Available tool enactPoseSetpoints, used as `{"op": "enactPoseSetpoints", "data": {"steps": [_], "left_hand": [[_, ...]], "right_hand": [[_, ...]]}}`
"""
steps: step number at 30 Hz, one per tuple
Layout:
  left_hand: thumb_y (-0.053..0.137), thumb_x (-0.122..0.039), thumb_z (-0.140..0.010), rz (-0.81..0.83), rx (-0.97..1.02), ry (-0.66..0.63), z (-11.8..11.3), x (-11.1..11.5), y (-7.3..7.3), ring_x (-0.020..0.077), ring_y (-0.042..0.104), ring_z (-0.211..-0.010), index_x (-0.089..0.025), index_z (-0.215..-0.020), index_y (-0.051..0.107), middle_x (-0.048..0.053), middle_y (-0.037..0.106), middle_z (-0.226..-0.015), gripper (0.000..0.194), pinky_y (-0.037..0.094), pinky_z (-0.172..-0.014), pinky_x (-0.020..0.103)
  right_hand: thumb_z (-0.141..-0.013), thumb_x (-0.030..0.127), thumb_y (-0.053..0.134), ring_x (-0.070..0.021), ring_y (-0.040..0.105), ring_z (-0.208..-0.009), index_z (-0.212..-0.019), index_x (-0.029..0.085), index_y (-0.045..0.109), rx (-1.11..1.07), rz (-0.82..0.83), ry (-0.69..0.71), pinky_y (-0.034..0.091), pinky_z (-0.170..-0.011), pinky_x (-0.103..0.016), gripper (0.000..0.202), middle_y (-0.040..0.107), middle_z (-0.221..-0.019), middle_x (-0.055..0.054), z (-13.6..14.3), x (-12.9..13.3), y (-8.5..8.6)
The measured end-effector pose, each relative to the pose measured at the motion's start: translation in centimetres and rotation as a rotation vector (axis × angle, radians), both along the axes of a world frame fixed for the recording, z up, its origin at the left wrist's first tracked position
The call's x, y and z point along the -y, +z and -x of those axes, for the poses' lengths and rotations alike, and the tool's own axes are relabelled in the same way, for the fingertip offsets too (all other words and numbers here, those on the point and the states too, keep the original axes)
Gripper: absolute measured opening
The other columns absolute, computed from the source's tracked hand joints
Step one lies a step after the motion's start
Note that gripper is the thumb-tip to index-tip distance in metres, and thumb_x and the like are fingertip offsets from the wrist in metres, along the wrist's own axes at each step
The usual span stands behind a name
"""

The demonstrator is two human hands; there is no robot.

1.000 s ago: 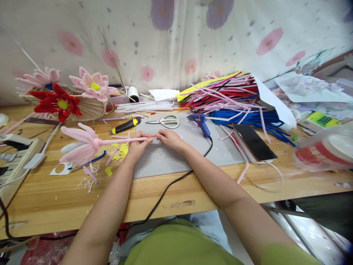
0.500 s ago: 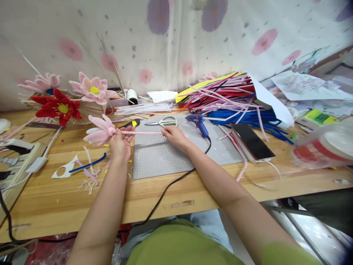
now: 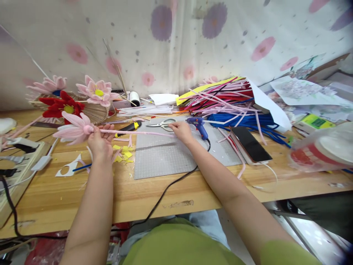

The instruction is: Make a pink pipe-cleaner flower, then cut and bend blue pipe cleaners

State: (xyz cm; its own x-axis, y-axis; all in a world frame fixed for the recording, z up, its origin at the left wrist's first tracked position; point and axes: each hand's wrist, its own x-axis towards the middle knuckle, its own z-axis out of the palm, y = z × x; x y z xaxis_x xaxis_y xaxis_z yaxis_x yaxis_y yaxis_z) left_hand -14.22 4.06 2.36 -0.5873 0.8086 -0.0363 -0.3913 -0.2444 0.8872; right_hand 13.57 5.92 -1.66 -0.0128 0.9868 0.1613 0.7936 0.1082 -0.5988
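Nearest me, the bare edge of the wooden table [image 3: 129, 200] ran above the green shirt, with a black cord [image 3: 165, 190] looping over it onto the grey cutting mat [image 3: 160, 160]. Left of the mat lay yellow scraps [image 3: 126, 151] and a white card with a round hole [image 3: 63, 172].

I had the left hand [image 3: 100, 142] palm up and half open, the neck of the pink flower [image 3: 75, 129] held between thumb and fingers. The flower was raised over the table, petals to the left, its stem reaching right across the mat. At the stem's far end my right hand [image 3: 180, 132] had its fingers drawn together; I couldn't tell whether they gripped the tip.

Scissors [image 3: 154, 125] lay just beside those fingers, the blue glue gun [image 3: 200, 127] to their right, and a phone [image 3: 251, 144] further right. Beyond were blue stems [image 3: 245, 122], a pink and red bundle [image 3: 220, 96] and, to the left, a red flower [image 3: 59, 106], all before a flower-printed curtain [image 3: 127, 29].
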Motion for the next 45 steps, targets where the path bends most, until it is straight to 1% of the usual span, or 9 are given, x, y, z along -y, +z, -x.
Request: {"op": "enactPoseSetpoints", "data": {"steps": [5,9,15,20,25,28,34,39,45], "left_hand": [[0.036,-0.028,-0.091,0.046,-0.012,0.077,1.9,0.3,0.8,0.008,0.064,-0.066,-0.016,-0.078,0.044,-0.002,0.061,-0.064,0.02,0.052,-0.068,0.024],[0.038,-0.028,-0.09,0.076,0.009,0.119,2.2,0.7,1.3,0.0084,0.065,-0.072,-0.015,-0.079,0.044,-0.001,0.063,-0.07,0.018,0.051,-0.067,0.022],[0.039,-0.032,-0.089,0.06,-0.037,0.11,2.6,0.7,0.4,0.0157,0.062,-0.098,-0.018,-0.071,0.044,0.002,0.067,-0.077,0.024,0.049,-0.075,0.031],[0.028,-0.033,-0.092,0.049,-0.077,0.153,3.3,0.3,-0.5,0.0169,0.058,-0.108,-0.021,-0.069,0.043,0.004,0.068,-0.082,0.03,0.048,-0.081,0.039],[0.026,-0.026,-0.092,-0.011,0.145,0.227,2.3,0.5,0.3,0.0126,0.059,-0.106,-0.021,-0.076,0.041,0.005,0.067,-0.091,0.023,0.048,-0.088,0.033],[0.025,-0.027,-0.092,-0.042,0.227,0.257,1.4,0.5,0.7,0.0116,0.059,-0.104,-0.021,-0.079,0.04,0.006,0.065,-0.098,0.02,0.049,-0.088,0.03],[0.021,-0.028,-0.092,0.008,0.135,0.267,0.6,0.3,0.0,0.014,0.062,-0.099,-0.021,-0.09,0.043,0.008,0.065,-0.094,0.023,0.049,-0.086,0.034],[0.023,-0.035,-0.091,-0.006,0.014,0.191,0.0,0.2,-1.2,0.0123,0.063,-0.094,-0.022,-0.089,0.042,0.008,0.064,-0.097,0.024,0.05,-0.083,0.029],[0.022,-0.028,-0.092,0.011,0.212,0.217,-1.0,0.6,-0.8,0.0123,0.064,-0.089,-0.018,-0.087,0.041,0.011,0.062,-0.098,0.022,0.051,-0.08,0.03]], "right_hand": [[-0.087,0.025,0.042,-0.02,0.055,-0.101,-0.105,0.018,0.065,0.257,-0.044,0.196,0.037,-0.084,-0.029,0.03,0.065,-0.107,-0.009,0.6,-2.9,-0.1],[-0.083,0.019,0.047,-0.0229,0.05,-0.107,-0.109,0.009,0.061,0.472,0.012,0.344,0.034,-0.091,-0.031,0.031,0.06,-0.112,-0.018,1.2,-4.2,-0.4],[-0.074,0.013,0.054,-0.0258,0.056,-0.1,-0.111,0.009,0.059,0.595,0.197,0.239,0.041,-0.08,-0.031,0.037,0.06,-0.11,-0.02,1.5,-3.8,1.0],[-0.066,0.022,0.063,-0.0265,0.06,-0.087,-0.095,0.013,0.066,0.545,0.296,0.174,0.042,-0.068,-0.031,0.03,0.065,-0.098,-0.018,1.3,-1.6,2.2],[-0.068,0.019,0.06,-0.0228,0.057,-0.091,-0.103,0.015,0.059,0.281,0.153,0.183,0.04,-0.072,-0.028,0.036,0.061,-0.107,-0.015,0.5,2.0,1.6],[-0.073,0.022,0.057,-0.021,0.055,-0.091,-0.1,0.018,0.056,0.205,0.036,0.201,0.038,-0.075,-0.028,0.027,0.062,-0.101,-0.011,0.3,3.4,0.7],[-0.074,0.045,0.058,-0.0234,0.051,-0.092,-0.1,0.013,0.053,0.206,-0.109,0.152,0.036,-0.079,-0.031,0.042,0.061,-0.097,-0.012,0.8,3.7,-1.1],[-0.075,0.047,0.054,-0.0271,0.048,-0.1,-0.104,0.008,0.052,0.234,-0.229,0.2,0.033,-0.089,-0.035,0.049,0.058,-0.104,-0.017,2.2,3.3,-2.1],[-0.074,0.05,0.054,-0.0254,0.053,-0.093,-0.098,0.012,0.051,0.191,-0.172,0.217,0.038,-0.08,-0.034,0.046,0.059,-0.099,-0.014,4.0,3.7,-1.7]]}}
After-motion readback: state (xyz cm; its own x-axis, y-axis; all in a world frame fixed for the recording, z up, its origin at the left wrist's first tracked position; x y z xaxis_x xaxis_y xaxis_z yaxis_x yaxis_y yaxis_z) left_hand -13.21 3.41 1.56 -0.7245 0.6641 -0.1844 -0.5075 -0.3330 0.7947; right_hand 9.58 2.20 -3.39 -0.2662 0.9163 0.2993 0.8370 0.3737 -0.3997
